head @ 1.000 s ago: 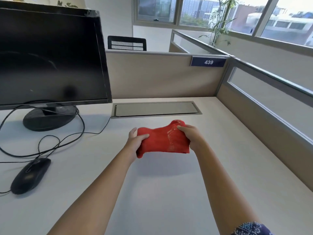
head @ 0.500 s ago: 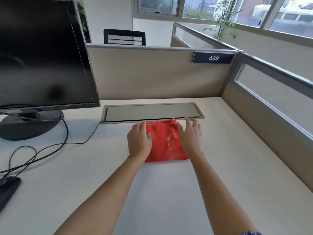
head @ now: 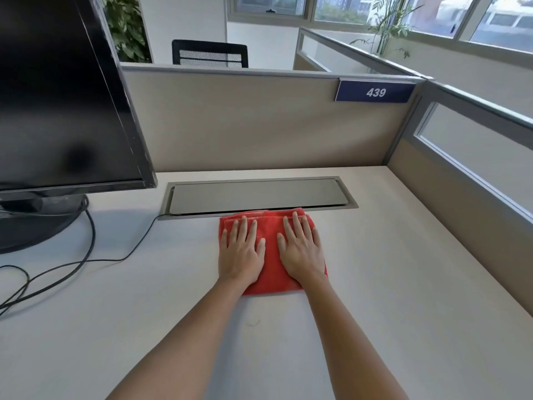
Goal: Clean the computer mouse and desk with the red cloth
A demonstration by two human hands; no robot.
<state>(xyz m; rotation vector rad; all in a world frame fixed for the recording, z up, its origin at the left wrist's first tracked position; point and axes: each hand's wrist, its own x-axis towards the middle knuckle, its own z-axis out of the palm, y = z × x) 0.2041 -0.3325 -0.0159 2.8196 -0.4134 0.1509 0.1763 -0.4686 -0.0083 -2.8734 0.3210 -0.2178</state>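
A folded red cloth [head: 271, 267] lies flat on the pale desk [head: 403, 298], its far edge just touching the grey cable hatch. My left hand [head: 240, 255] rests palm down on the cloth's left half with the fingers spread. My right hand [head: 301, 252] lies the same way on its right half. Both hands press on the cloth without gripping it. The computer mouse is out of view.
A black monitor [head: 57, 96] on a round stand fills the left side. Black cables [head: 72, 264] trail from it across the desk. A grey cable hatch [head: 256, 194] sits at the back. Beige partitions [head: 259, 119] close the back and right sides.
The cloth, held up in both hands a second ago, now lies on the desk under flat palms and has slid toward the hatch. The view shifted right; the mouse left the frame.
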